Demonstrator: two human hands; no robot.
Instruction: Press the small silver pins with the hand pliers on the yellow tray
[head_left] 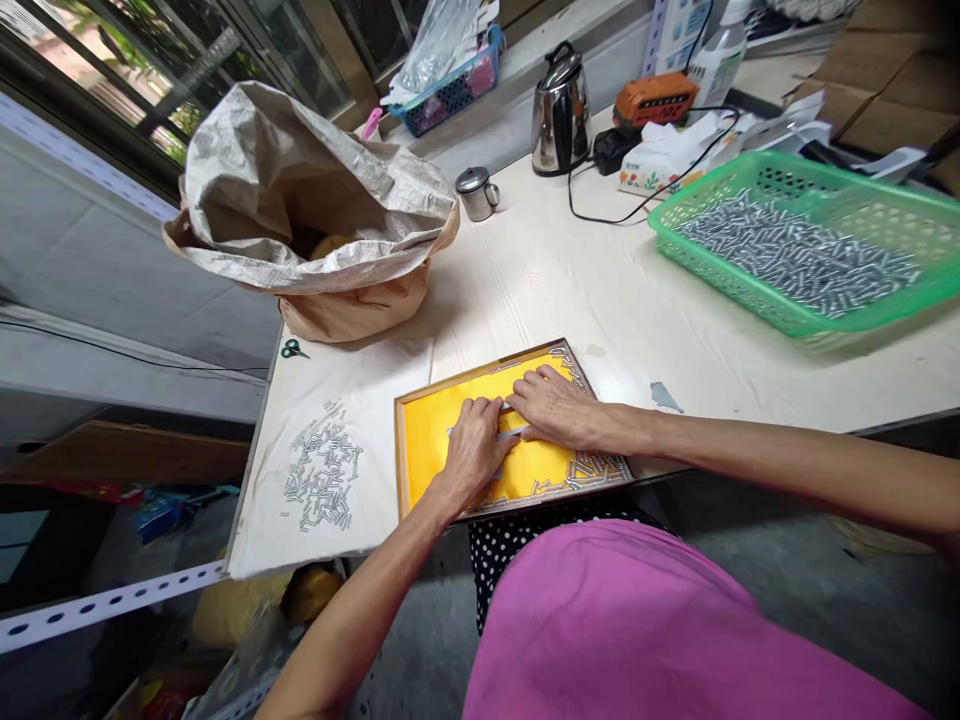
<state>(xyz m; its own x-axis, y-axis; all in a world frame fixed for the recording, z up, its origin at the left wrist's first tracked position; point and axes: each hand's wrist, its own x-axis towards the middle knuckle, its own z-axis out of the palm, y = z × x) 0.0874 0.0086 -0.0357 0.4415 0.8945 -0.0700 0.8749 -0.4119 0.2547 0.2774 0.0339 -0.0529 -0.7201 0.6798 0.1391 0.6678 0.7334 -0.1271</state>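
A wooden-framed tray with a yellow bottom [431,415] lies at the table's near edge, with small silver metal pieces lined along its right and lower sides. My left hand [471,452] rests on the yellow bottom, fingers curled around a thin silver strip [510,432]. My right hand [553,405] lies beside it, fingers pressed flat on the same strip. What lies under the palms is hidden.
A heap of small silver pieces [322,480] lies on white cloth left of the tray. A green basket [757,290] full of such pieces stands at right. A crumpled paper sack [300,200], green scissors [294,349], kettle [561,110] and steel cup [477,193] stand farther back.
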